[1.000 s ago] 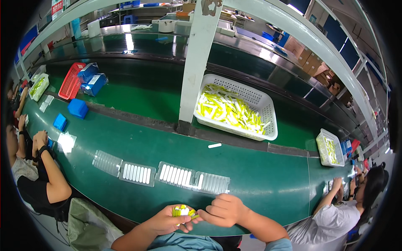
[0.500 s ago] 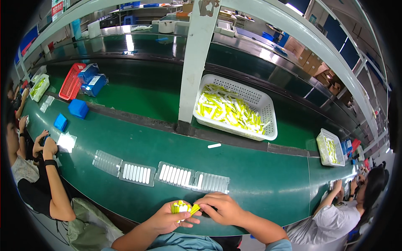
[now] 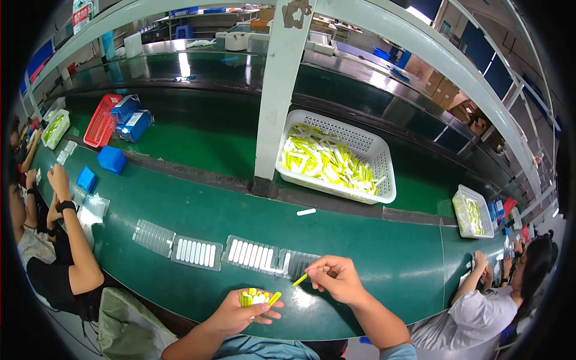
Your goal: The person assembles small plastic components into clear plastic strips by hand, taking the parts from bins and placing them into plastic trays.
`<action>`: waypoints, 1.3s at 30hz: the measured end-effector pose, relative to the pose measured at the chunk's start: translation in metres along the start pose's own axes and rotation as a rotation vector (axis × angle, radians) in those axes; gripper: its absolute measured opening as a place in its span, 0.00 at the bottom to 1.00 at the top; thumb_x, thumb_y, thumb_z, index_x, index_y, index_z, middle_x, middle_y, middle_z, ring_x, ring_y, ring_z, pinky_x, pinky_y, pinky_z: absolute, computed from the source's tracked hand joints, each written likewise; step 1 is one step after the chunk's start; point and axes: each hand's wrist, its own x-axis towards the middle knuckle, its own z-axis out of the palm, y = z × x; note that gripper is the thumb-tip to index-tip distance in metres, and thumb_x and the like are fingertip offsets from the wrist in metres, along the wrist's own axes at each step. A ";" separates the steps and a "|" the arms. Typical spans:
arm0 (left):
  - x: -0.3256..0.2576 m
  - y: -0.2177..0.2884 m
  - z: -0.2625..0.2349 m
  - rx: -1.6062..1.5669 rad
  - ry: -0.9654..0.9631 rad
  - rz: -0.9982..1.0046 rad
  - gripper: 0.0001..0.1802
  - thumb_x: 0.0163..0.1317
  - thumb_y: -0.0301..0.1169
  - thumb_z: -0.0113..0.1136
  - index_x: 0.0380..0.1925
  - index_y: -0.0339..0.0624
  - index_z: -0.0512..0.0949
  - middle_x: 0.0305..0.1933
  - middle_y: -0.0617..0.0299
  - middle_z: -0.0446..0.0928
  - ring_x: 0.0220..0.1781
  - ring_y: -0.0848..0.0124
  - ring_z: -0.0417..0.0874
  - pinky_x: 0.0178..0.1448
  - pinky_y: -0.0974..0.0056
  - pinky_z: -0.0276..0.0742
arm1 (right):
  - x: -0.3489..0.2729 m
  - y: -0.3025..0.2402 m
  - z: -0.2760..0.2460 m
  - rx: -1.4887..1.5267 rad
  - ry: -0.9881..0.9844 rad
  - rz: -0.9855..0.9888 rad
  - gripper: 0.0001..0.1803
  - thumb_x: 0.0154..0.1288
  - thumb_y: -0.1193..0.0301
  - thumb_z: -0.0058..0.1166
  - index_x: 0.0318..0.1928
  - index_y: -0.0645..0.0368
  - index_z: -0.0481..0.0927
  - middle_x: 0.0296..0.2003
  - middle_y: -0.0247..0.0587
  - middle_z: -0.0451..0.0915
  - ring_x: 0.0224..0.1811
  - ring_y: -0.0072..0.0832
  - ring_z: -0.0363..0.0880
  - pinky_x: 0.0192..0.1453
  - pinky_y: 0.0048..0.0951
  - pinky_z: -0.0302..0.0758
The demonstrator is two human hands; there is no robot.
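Note:
My left hand (image 3: 237, 313) is closed around a bunch of small yellow-and-white sticks (image 3: 255, 297) near the table's front edge. One stick slants out past its fingertips. To its right, my right hand (image 3: 336, 279) pinches a single yellow stick (image 3: 300, 279) between thumb and fingers, just short of the right-hand clear plastic tray. That hinged tray (image 3: 267, 255) lies unfolded, with a row of white sticks in its left half and one at the start of its right half. A second unfolded tray (image 3: 155, 236) lies left of it, its right half filled with white sticks.
Beyond the trays lies a loose white stick (image 3: 306, 212). A white basket (image 3: 385, 153) full of sticks stands behind it, right of a white post (image 3: 277, 102). Blue boxes (image 3: 111, 159) and a red basket (image 3: 99, 129) are at left. Co-workers sit on both sides.
My right hand has moved away from the left hand, rightward and toward the trays, with one stick in its pinch. The left hand stays almost in place. The left co-worker's arm has risen.

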 end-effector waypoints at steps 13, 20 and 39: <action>0.005 -0.006 0.004 0.052 0.016 0.007 0.18 0.67 0.22 0.62 0.56 0.33 0.74 0.55 0.39 0.81 0.48 0.53 0.89 0.47 0.53 0.88 | 0.049 -0.014 0.002 -1.079 -0.123 -0.156 0.25 0.64 0.66 0.63 0.59 0.57 0.71 0.26 0.45 0.83 0.31 0.48 0.83 0.37 0.46 0.78; 0.001 -0.002 0.005 0.069 0.025 0.031 0.18 0.68 0.23 0.60 0.57 0.32 0.74 0.54 0.40 0.81 0.49 0.53 0.88 0.47 0.55 0.88 | 0.021 -0.009 0.017 -0.889 -0.104 -0.229 0.20 0.63 0.67 0.67 0.53 0.58 0.78 0.20 0.34 0.76 0.20 0.26 0.75 0.25 0.32 0.70; 0.003 0.001 0.010 0.094 0.055 0.020 0.19 0.68 0.21 0.60 0.58 0.30 0.73 0.55 0.39 0.81 0.50 0.53 0.88 0.48 0.56 0.88 | 0.001 0.002 0.006 -1.337 0.032 -0.510 0.15 0.56 0.58 0.71 0.39 0.53 0.88 0.20 0.33 0.77 0.23 0.33 0.80 0.27 0.35 0.76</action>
